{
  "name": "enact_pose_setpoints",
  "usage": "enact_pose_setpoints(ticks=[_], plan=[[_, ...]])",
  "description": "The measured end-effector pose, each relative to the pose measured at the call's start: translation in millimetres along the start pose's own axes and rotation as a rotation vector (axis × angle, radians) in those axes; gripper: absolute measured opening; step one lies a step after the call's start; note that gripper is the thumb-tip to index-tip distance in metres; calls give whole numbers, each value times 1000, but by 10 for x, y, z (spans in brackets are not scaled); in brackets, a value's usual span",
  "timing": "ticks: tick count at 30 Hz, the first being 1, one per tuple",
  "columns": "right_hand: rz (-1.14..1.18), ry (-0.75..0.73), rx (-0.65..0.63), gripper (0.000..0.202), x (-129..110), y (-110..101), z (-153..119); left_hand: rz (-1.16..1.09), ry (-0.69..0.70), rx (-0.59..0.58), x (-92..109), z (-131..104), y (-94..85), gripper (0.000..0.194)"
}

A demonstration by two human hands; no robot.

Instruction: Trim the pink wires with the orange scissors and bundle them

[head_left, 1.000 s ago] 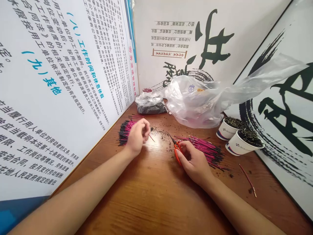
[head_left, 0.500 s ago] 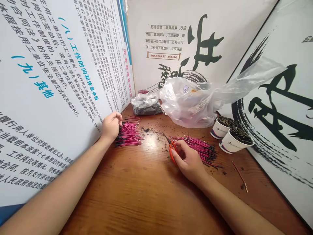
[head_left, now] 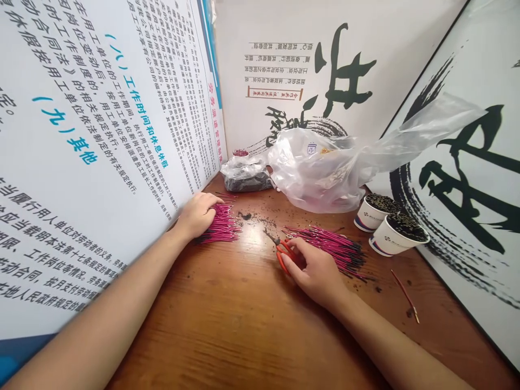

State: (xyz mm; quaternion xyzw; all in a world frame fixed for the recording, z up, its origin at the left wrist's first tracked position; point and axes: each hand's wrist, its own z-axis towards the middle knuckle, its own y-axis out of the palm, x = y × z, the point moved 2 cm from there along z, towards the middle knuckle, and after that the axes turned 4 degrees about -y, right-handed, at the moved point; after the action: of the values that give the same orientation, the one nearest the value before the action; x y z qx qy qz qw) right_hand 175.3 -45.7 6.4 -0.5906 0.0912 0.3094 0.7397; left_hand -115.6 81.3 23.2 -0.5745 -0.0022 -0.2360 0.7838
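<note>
- Right hand (head_left: 319,268), center: closed around orange-handled scissors (head_left: 283,254); probably rigid, best held by the loops.
- Left hand (head_left: 198,216), left of center: over the left wire pile (head_left: 224,225); fingertips hidden, cannot tell whether pinching.
- Right of center: right wire pile (head_left: 343,252); likely light, bendable, best pinched mid-length.
</note>
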Motion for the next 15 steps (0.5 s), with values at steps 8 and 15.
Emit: enact_pose_setpoints(ticks=[8,15], plan=[[-130,-34,44,22,41,18,3,150,-60,-88,51,-41,45,38],[-149,-34,30,21,60,23,24,173,-69,-81,104,-44,-5,35]])
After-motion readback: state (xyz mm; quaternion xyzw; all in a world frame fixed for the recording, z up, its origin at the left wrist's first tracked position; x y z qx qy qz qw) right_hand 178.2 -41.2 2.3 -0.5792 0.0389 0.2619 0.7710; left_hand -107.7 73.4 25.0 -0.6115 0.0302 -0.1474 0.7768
